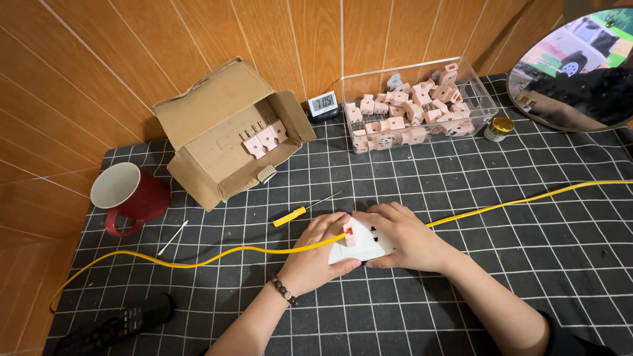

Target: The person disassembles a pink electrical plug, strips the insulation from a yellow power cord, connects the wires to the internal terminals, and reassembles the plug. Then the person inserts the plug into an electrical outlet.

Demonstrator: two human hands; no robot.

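On the grid mat (461,277), centre front, both my hands clamp a white socket block (364,249). L hand (315,254) grips its near-left edge, thumb under; R hand (403,237) lies curled over the right side. Pink plug (349,232) sits on top, w/ yellow cable (217,257) running across. Screwdriver (298,213) just behind.

Two hands are seen, the left hand (315,254) and the right hand (405,237). One red mug (132,194), one cardboard box (227,132), one clear bin (422,105), one screwdriver (300,212), one yellow cable (217,257), one remote control (119,323), one small clock (324,103) and one mirror (580,69) are counted. Three pink pieces (265,138) are counted in the box; those in the bin are too many to count.
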